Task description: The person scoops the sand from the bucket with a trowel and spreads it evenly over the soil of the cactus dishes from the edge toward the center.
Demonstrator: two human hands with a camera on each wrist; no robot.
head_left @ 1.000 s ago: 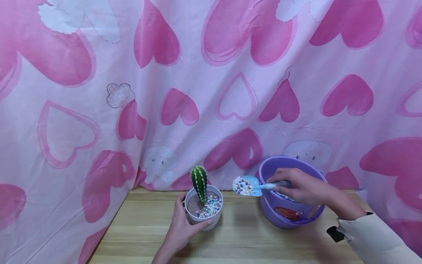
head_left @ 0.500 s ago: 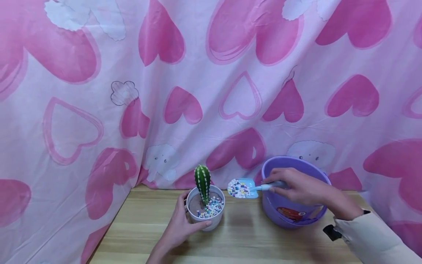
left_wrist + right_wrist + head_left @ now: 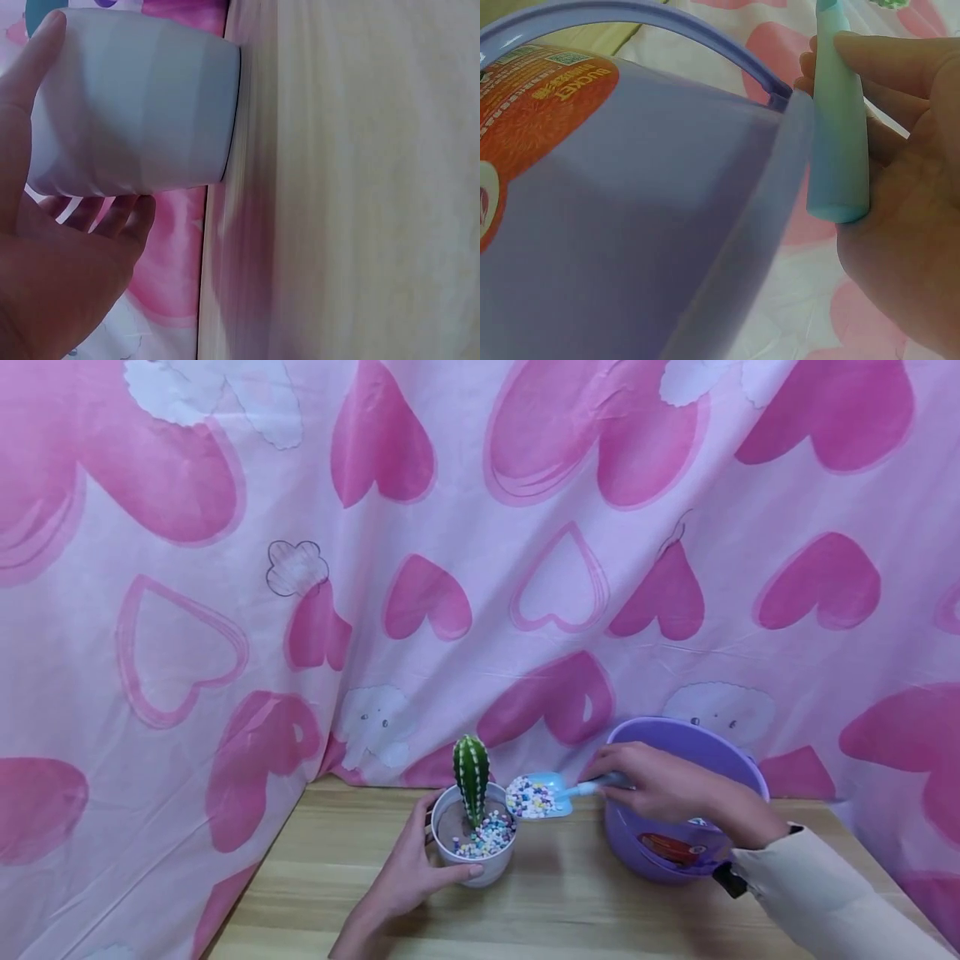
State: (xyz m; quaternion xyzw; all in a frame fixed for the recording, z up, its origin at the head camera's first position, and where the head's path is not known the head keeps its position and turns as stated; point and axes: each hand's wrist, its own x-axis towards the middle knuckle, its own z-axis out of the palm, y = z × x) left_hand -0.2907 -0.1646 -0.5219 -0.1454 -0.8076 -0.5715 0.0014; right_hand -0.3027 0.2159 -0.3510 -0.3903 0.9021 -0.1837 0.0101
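Note:
A green cactus [image 3: 471, 781] stands upright in a white flowerpot [image 3: 480, 870] on the table. Grey-brown soil fills the pot, and small coloured pebbles [image 3: 487, 837] cover its front right part. My left hand [image 3: 411, 868] grips the pot from the left, thumb across the front, as the left wrist view also shows. Between my right hand's [image 3: 652, 781] thumb and fingers is the handle [image 3: 840, 142] of a light-blue toy shovel [image 3: 564, 793]. White, yellow and purple pebbles [image 3: 531, 799] lie heaped in its scoop, whose tip is at the pot's right rim.
A purple bucket [image 3: 630, 839] with a red label stands on the right, below my right forearm. Its handle [image 3: 697, 30] hangs down at the front. Behind the wooden table [image 3: 570, 910] hangs a pink heart-patterned cloth [image 3: 450, 693].
My right hand has carried the loaded shovel leftward from the bucket's side to the pot's rim. The left hand keeps its grip on the pot. The head view has shifted slightly.

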